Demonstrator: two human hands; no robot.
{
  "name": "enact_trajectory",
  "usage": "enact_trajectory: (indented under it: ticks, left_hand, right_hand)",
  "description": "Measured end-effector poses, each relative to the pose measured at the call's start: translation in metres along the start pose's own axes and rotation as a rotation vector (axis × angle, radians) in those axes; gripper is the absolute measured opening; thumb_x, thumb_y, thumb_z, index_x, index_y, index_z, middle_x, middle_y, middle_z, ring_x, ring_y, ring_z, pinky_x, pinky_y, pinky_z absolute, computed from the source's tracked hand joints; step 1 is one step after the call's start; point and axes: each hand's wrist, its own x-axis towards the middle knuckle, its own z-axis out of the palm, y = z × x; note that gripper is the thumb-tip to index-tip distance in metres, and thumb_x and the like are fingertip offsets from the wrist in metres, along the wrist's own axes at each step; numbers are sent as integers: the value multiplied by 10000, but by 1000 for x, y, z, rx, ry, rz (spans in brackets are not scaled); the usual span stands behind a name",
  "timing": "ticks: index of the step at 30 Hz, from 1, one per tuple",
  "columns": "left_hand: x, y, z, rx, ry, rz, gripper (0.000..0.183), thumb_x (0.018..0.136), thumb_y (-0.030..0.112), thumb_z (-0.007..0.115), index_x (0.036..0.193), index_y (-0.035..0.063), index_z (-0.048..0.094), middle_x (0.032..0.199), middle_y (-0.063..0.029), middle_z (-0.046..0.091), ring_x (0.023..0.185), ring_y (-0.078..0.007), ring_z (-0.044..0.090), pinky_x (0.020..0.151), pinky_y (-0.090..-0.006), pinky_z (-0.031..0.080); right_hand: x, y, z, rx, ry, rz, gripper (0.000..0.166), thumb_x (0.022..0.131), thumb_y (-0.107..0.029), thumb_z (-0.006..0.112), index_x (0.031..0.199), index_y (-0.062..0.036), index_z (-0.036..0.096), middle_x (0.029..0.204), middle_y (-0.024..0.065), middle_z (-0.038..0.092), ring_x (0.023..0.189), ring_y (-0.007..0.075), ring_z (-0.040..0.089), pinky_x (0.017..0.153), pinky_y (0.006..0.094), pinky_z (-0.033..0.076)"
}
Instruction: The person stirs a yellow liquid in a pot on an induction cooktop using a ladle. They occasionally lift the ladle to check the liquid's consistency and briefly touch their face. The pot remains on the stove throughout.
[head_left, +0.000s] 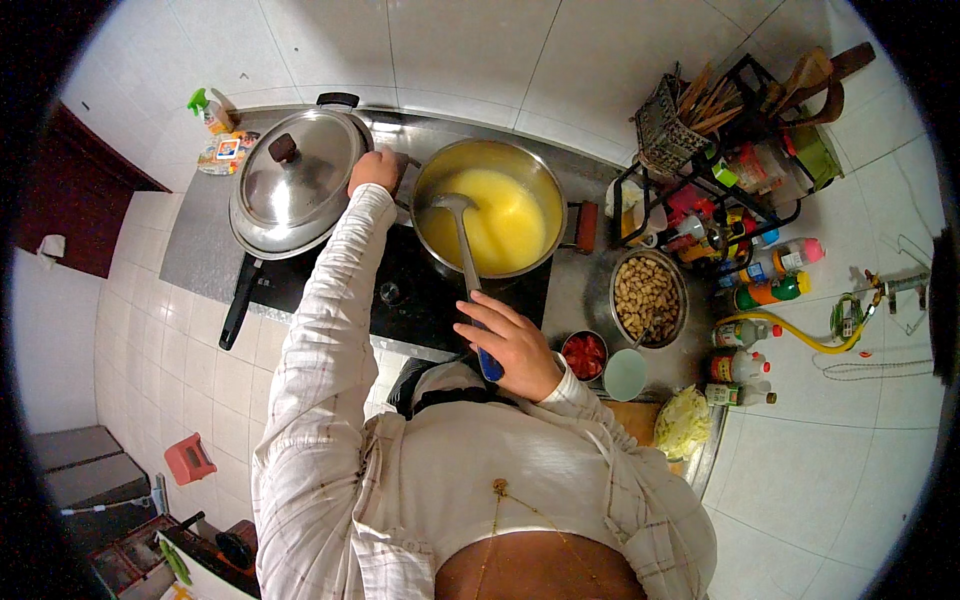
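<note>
A deep steel pot (553, 176) of yellow liquid stands on the black cooktop (405, 300). My left hand (375, 171) is closed around the pot's left side handle, beside the lidded pan. A metal ladle (466, 251) dips into the liquid and leans on the near rim. Its blue handle end lies under my right hand (514, 345), whose fingers are loosely spread across it; the thumb is hidden. The wide pan (259, 244) at the left has a domed steel lid (300, 180) with a dark knob, and its long black handle points towards me.
Right of the pot are a steel bowl of peanuts in shells (646, 292), a bowl of red pieces (584, 355), a pale green bowl (625, 375) and cabbage (682, 427). Bottles (739, 367) and a black rack (705, 191) line the wall. A spray bottle (214, 116) stands far left.
</note>
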Motion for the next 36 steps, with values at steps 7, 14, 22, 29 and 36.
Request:
enact_trajectory:
  ticks: [7,14,22,29,36]
  left_hand:
    - [0,0,-1,16,7,21,586,929,436,348,1001,-43,677,1029,-293,636,1011,-452,607,926,-494,450]
    - [2,-3,1,-1,-5,-3,585,928,440,352,1012,-41,674,1037,-290,636,1016,-450,606,927,-492,451]
    - [2,-3,1,18,6,12,564,929,426,360,1010,-35,676,1049,-286,634,1023,-446,603,924,-495,451]
    - [0,0,0,25,3,-8,563,928,424,357,1020,-32,674,1065,-282,631,1028,-439,604,930,-493,448]
    - [-3,2,-2,27,20,2,567,929,423,350,1024,-34,671,1069,-282,630,1027,-440,604,932,-493,447]
  right_hand:
    - [0,-1,-1,2,-6,11,439,732,-69,682,1167,-57,621,1378,126,496,1329,337,414,1039,413,421]
    - [0,-1,0,7,5,5,431,733,-79,681,1159,-57,624,1368,127,505,1323,337,423,1032,411,428]
    - [0,0,-1,0,-5,4,453,716,-78,693,1163,-57,620,1380,128,494,1323,342,420,1037,415,424]
    - [0,-1,-2,14,-6,13,457,720,-87,699,1169,-59,619,1386,126,489,1331,340,411,1042,417,418]
    - [0,-1,-2,5,-9,9,458,729,-88,700,1178,-59,615,1397,125,479,1340,336,402,1038,416,421]
